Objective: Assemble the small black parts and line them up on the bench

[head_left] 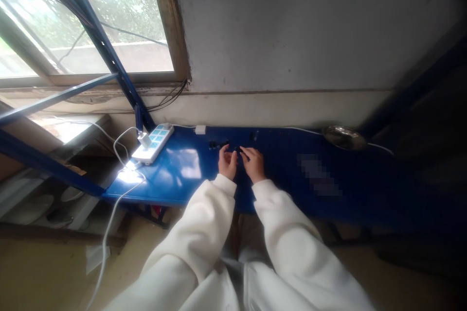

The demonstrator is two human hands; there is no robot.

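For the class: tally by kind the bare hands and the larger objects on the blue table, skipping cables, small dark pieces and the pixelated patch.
Hands: 2 (left hand, right hand)
White power strip: 1
White adapters: 2 (adapter in the strip, adapter at the back of the table)
Round shiny dish: 1
Total: 6

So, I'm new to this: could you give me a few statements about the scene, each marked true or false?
1. The left hand and right hand are close together over the blue table. True.
2. The sleeves are black. False: the white sleeves are plain to see.
3. A white plug sits in the power strip. True.
4. The shiny round object is left of the hands. False: the shiny round object is to their right.
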